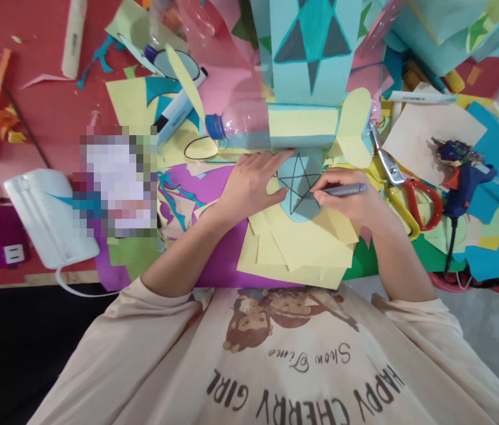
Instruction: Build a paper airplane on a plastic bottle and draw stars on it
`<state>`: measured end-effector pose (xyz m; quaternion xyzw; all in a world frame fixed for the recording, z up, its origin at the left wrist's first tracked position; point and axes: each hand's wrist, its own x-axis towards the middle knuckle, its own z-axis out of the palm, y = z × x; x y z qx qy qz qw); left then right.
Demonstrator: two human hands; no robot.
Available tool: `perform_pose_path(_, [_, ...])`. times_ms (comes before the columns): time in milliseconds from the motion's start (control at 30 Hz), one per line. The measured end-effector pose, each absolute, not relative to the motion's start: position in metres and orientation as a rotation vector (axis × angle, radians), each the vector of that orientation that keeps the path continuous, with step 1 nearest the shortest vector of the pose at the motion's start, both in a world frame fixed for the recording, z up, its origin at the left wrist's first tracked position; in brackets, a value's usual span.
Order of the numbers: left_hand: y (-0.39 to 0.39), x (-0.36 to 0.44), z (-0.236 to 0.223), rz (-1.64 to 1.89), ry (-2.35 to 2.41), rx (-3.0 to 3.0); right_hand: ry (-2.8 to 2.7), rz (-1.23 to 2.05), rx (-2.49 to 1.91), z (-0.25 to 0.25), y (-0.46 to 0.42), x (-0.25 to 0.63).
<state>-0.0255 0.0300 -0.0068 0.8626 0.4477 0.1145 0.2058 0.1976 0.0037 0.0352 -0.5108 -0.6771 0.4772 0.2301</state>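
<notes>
A light blue paper piece (299, 189) with a drawn star outline lies on yellow paper sheets (302, 242). My left hand (252, 180) lies flat beside it, fingers stretched out and pressing its left edge. My right hand (342, 198) is closed round a grey marker (347, 189), whose tip touches the star on its lower right side. Just behind stands a plastic bottle (243, 125) with a blue cap, wrapped in yellow and blue paper with yellow fins.
Red-handled scissors (409, 192) lie to the right, and a blue glue gun (464, 177) beyond them. A white marker (179, 109) and paper scraps lie to the left. A white pouch (50, 215) rests at the near left. A blue paper box with a star (311, 47) stands behind.
</notes>
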Motion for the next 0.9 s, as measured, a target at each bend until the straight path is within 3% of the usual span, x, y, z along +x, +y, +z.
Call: perform_pose_path(900, [0.03,-0.025,-0.003,0.272,1.264,2.406,-1.945,1.463,-1.507,0.045,0.004,0.224])
